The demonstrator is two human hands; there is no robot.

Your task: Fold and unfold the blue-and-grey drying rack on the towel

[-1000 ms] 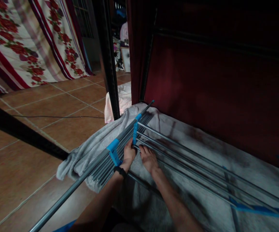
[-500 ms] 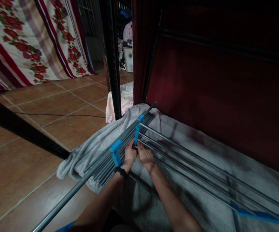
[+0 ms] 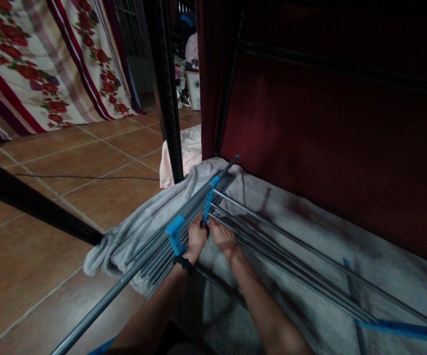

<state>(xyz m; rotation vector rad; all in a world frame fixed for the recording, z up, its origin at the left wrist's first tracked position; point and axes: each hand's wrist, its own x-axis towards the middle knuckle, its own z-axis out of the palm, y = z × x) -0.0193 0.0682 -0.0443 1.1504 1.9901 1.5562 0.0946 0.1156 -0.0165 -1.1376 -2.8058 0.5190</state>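
My left hand (image 3: 197,235) wears a dark wristband and is closed at the lower end of a blue plastic bracket (image 3: 208,202) with holes along it. Right beside it, my right hand (image 3: 221,234) is closed around the near end of a grey metal rod (image 3: 258,249) at that bracket. Other grey rods (image 3: 291,234) run from the bracket to the lower right, toward a blue plastic bar (image 3: 402,329). A second blue bracket (image 3: 176,235) sits left of my left hand on a long grey pole (image 3: 124,278). My fingertips are partly hidden.
Several grey tubes (image 3: 158,261) lie on a grey blanket (image 3: 106,251). Black metal posts (image 3: 169,98) and a slanted black bar (image 3: 39,202) frame the space. A dark red panel (image 3: 309,138) stands behind. A thin cable (image 3: 88,177) crosses the tiled floor (image 3: 32,266).
The lower rods on the right have drawn closer together at their far ends, away from the top rod. Both hands stay at the bracket. The view has shifted slightly.
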